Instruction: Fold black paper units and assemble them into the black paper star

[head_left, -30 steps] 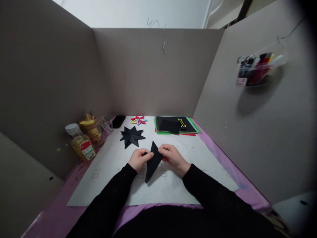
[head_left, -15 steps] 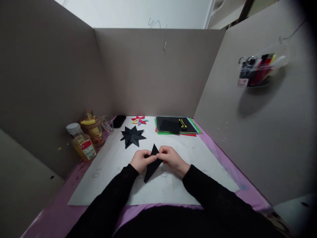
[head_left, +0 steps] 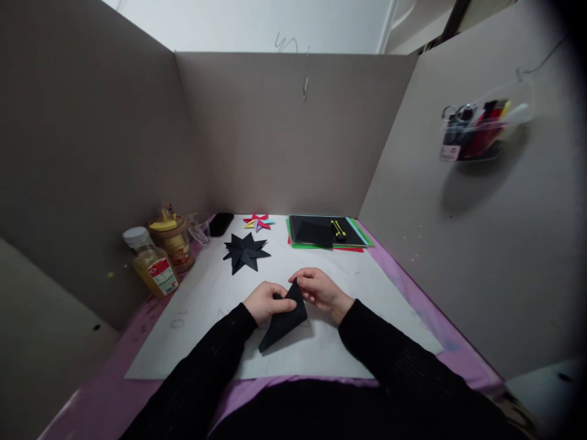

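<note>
Head view: a folded black paper [head_left: 287, 321] lies at 6 o'clock from the view's centre, clamped between thumb and fingers of the left hand [head_left: 269, 302], while the right hand [head_left: 320, 289] pinches its tip at 12 o'clock. Lining up the layers at that tip before pressing the crease should keep it sharp. Nine o'clock from the paper, a faint numeral [head_left: 177, 319] resembles "10"; near 10 o'clock, a bottle [head_left: 150, 263] bears a red-and-white label [head_left: 162, 277], too small to read.

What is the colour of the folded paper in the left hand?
The folded paper is black; the head view shows it best.
</note>
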`<action>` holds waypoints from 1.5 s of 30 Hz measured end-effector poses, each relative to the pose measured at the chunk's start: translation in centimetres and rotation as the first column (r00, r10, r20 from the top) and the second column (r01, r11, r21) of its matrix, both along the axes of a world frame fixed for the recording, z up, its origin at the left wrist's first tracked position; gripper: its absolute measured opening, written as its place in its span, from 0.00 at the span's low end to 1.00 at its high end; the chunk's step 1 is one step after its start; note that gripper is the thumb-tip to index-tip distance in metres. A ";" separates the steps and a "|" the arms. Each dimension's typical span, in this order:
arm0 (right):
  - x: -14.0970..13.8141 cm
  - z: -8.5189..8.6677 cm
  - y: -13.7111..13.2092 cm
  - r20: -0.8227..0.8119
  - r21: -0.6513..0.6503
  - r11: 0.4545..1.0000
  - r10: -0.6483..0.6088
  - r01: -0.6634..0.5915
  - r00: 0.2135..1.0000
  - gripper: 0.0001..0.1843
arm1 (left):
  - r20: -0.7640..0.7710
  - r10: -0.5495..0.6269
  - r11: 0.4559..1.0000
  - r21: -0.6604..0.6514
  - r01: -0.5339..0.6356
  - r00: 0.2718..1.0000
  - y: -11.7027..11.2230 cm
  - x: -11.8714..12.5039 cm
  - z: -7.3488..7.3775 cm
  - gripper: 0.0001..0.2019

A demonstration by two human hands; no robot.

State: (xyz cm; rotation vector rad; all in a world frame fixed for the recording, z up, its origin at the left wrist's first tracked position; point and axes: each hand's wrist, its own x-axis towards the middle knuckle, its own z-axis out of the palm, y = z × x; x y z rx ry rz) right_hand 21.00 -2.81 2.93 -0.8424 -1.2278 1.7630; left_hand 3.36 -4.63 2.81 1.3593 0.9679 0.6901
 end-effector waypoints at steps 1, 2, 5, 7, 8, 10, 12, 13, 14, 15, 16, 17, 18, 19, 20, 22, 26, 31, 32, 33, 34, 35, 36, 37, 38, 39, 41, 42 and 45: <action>0.0 0.0 0.0 0.000 0.003 1.000 0.000 0.000 1.000 0.15 | 0.006 -0.002 1.000 -0.006 0.002 1.000 0.0 0.0 0.1 0.14; 0.1 -0.1 0.1 -0.005 0.009 1.000 0.004 -0.004 1.000 0.15 | 0.010 -0.004 1.000 -0.009 0.004 1.000 0.0 0.1 0.1 0.13; 0.2 -0.3 0.2 -0.033 0.027 0.998 0.050 -0.050 0.998 0.16 | 0.010 -0.021 1.000 0.002 0.021 1.000 0.0 0.0 -0.1 0.13; 0.3 -0.4 0.2 -0.030 0.036 0.994 0.104 -0.103 0.994 0.18 | 0.004 -0.037 0.999 0.004 0.036 0.999 0.1 -0.1 -0.2 0.13; 0.3 -0.5 0.3 -0.022 0.041 0.991 0.125 -0.124 0.992 0.18 | 0.003 -0.046 0.999 -0.003 0.046 0.999 0.1 -0.1 -0.3 0.13; 0.4 -0.6 0.4 -0.002 0.052 0.988 0.143 -0.143 0.990 0.17 | 0.007 -0.067 0.998 -0.019 0.067 0.998 0.2 -0.2 -0.4 0.14; 0.5 -0.7 0.5 0.009 0.064 0.989 0.130 -0.131 0.991 0.17 | 0.003 -0.084 0.996 -0.015 0.084 0.996 0.2 -0.2 -0.4 0.13; 0.6 -0.7 0.5 0.014 0.069 0.990 0.119 -0.120 0.993 0.17 | -0.007 -0.088 0.996 -0.005 0.088 0.996 0.3 -0.2 -0.4 0.14; 0.6 -0.7 0.6 0.019 0.072 0.991 0.108 -0.109 0.994 0.16 | -0.019 -0.085 0.996 0.008 0.085 0.996 0.3 -0.2 -0.4 0.14; 0.6 -0.8 0.6 0.028 0.076 0.992 0.096 -0.098 0.995 0.16 | -0.031 -0.076 0.997 0.021 0.076 0.997 0.3 -0.2 -0.4 0.14; 0.7 -0.8 0.7 0.039 0.083 0.993 0.081 -0.084 0.996 0.16 | -0.044 -0.068 0.997 0.032 0.069 0.997 0.4 -0.2 -0.4 0.15; 0.7 -0.8 0.7 0.053 0.092 0.993 0.065 -0.070 0.996 0.15 | -0.054 -0.059 0.997 0.042 0.061 0.997 0.4 -0.2 -0.4 0.15; 0.7 -0.8 0.7 0.068 0.105 0.993 0.049 -0.056 0.996 0.15 | -0.063 -0.053 0.997 0.052 0.056 0.997 0.4 -0.2 -0.4 0.16; 0.7 -0.8 0.7 0.084 0.123 0.991 0.034 -0.044 0.996 0.14 | -0.071 -0.048 0.997 0.059 0.052 0.996 0.4 -0.1 -0.4 0.16; 0.7 -0.8 0.7 0.102 0.145 0.989 0.019 -0.033 0.995 0.13 | -0.079 -0.042 0.997 0.065 0.047 0.996 0.4 -0.1 -0.4 0.16; 0.5 -0.6 0.6 0.140 0.192 0.981 -0.016 -0.011 0.990 0.13 | -0.097 -0.025 0.996 0.077 0.033 0.995 0.3 -0.1 -0.3 0.15; 0.1 -0.3 0.3 0.179 0.245 0.969 -0.089 0.043 0.980 0.13 | -0.131 0.021 0.993 0.118 -0.005 0.991 0.1 -0.1 0.0 0.15; 0.0 -0.3 0.1 0.160 0.189 0.982 -0.014 -0.017 0.987 0.13 | -0.096 0.119 0.986 0.132 -0.106 0.988 0.4 -0.4 0.2 0.15; 0.0 -0.3 0.0 0.194 0.197 0.980 -0.002 -0.037 0.981 0.13 | -0.096 0.134 0.983 0.142 -0.119 0.986 0.4 -0.4 0.2 0.15; 0.0 -0.3 -0.1 0.232 0.210 0.977 -0.003 -0.047 0.973 0.13 | -0.100 0.141 0.981 0.148 -0.126 0.985 0.5 -0.5 0.2 0.15; 0.0 -0.3 -0.2 0.266 0.222 0.974 -0.016 -0.045 0.964 0.13 | -0.103 0.142 0.981 0.148 -0.126 0.984 0.5 -0.5 0.1 0.15; -0.1 -0.3 -0.3 0.293 0.234 0.972 -0.037 -0.034 0.955 0.12 | -0.107 0.140 0.982 0.145 -0.124 0.984 0.5 -0.5 0.1 0.15; -0.2 -0.3 -0.4 0.313 0.244 0.970 -0.063 -0.016 0.948 0.12 | -0.108 0.140 0.982 0.142 -0.124 0.984 0.6 -0.4 0.0 0.15; -0.3 -0.2 -0.4 0.328 0.255 0.967 -0.093 0.007 0.940 0.11 | -0.110 0.140 0.982 0.140 -0.124 0.984 0.6 -0.4 0.0 0.15; -0.5 -0.2 -0.5 0.338 0.268 0.963 -0.125 0.032 0.933 0.11 | -0.112 0.144 0.982 0.141 -0.127 0.983 0.6 -0.4 0.0 0.15; -0.6 -0.2 -0.6 0.341 0.281 0.958 -0.156 0.058 0.927 0.11 | -0.116 0.146 0.981 0.146 -0.128 0.983 0.5 -0.4 -0.1 0.15; -0.9 -0.3 -0.6 0.320 0.293 0.950 -0.202 0.107 0.926 0.10 | -0.126 0.137 0.981 0.157 -0.117 0.982 0.5 -0.3 -0.1 0.15; -0.9 -0.3 -0.5 0.296 0.291 0.948 -0.219 0.130 0.930 0.10 | -0.132 0.124 0.982 0.158 -0.103 0.983 0.5 -0.3 -0.1 0.15; -0.9 -0.6 -0.2 0.221 0.268 0.947 -0.240 0.178 0.945 0.09 | -0.146 0.081 0.987 0.149 -0.059 0.986 0.3 -0.2 -0.1 0.15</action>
